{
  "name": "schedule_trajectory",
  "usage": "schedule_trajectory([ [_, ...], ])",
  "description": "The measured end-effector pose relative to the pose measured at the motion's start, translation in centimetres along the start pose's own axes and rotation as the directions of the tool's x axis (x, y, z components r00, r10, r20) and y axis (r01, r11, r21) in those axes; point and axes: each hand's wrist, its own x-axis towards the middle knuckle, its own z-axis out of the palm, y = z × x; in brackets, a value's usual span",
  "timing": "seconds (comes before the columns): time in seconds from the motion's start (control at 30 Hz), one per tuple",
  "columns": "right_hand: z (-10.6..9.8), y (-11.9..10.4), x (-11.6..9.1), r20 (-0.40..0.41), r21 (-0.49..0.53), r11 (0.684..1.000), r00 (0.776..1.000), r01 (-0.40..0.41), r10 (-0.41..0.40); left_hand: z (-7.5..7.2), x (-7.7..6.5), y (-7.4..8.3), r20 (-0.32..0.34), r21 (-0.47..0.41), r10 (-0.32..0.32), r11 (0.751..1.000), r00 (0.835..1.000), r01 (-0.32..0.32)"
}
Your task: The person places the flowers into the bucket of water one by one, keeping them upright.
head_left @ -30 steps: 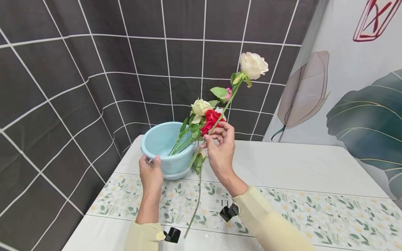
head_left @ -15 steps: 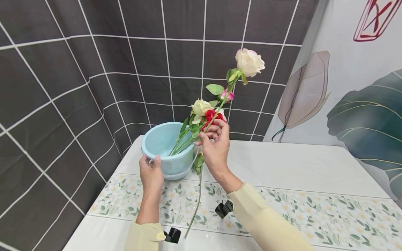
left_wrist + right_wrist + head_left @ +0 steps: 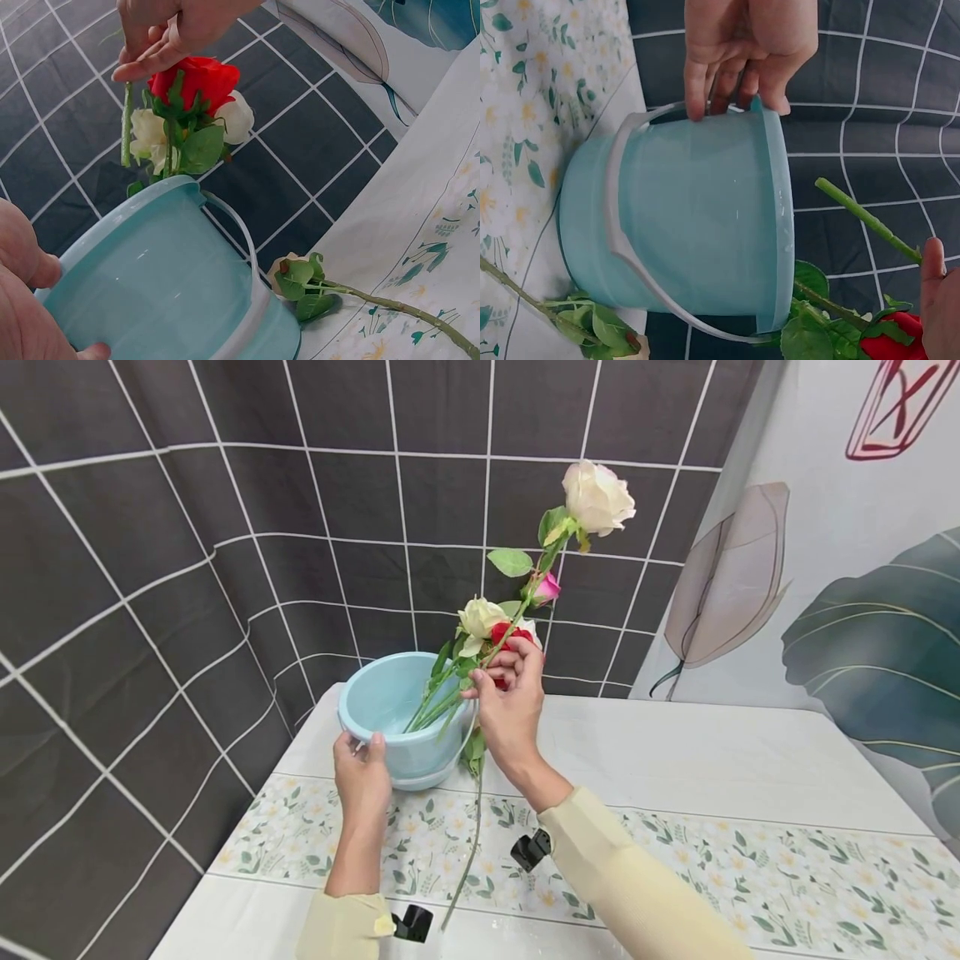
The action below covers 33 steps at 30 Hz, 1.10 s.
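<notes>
My right hand (image 3: 513,710) pinches the green stem of a pale white rose (image 3: 597,497), whose bloom stands high to the upper right. The stem's cut end (image 3: 840,195) points toward the bucket's mouth, apart from the rim. My left hand (image 3: 362,781) grips the near left rim of a light blue bucket (image 3: 420,760), thumb on top. Inside it lean several stems, with a cream rose (image 3: 480,617) and a red rose (image 3: 196,81) over the right rim. A pink rosebud (image 3: 546,587) shows behind the held stem; where its own stem runs is hidden.
Another rose (image 3: 304,281) lies on the table beside the bucket, its stem (image 3: 468,860) reaching toward the front. The bucket's white handle (image 3: 247,307) hangs down its side. A floral-banded white cloth (image 3: 675,760) covers the table; a dark grid-patterned backdrop (image 3: 442,502) stands behind.
My right hand has moved left and slightly up, carrying the white rose with it; the bloom is higher and more of the pink bud shows. My left hand and the bucket have stayed put.
</notes>
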Motion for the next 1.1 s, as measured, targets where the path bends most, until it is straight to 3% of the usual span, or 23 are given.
schedule_trajectory([
  [0.07, 0.0, 0.1, 0.2, 0.002, 0.0, 1.0, 1.0, -0.003, 0.003, 0.1, -0.6, 0.8, -0.001, 0.026, -0.023, 0.999, 1.0, 0.023],
  [0.27, 0.2, 0.4, 0.6, 0.0, -0.007, 1.0, 1.0, -0.02, 0.02, 0.1, -0.5, 0.8, 0.01, 0.032, -0.033, 0.999, 0.999, 0.032],
  [0.53, 0.7, -1.5, 0.6, -0.009, -0.007, 0.999, 0.999, -0.05, 0.05, 0.0, -0.6, 0.9, 0.013, 0.029, -0.035, 0.999, 0.999, 0.035],
  [0.9, 0.8, 1.6, 0.9, 0.003, -0.038, 0.999, 1.0, -0.02, 0.02, 0.0, -0.4, 0.8, 0.008, 0.035, -0.041, 0.999, 0.999, 0.041],
  [1.1, 1.0, 2.0, 0.8, 0.007, -0.077, 0.997, 1.0, -0.007, 0.008, 0.1, -0.2, 0.6, 0.005, 0.04, -0.035, 0.999, 0.999, 0.035],
])
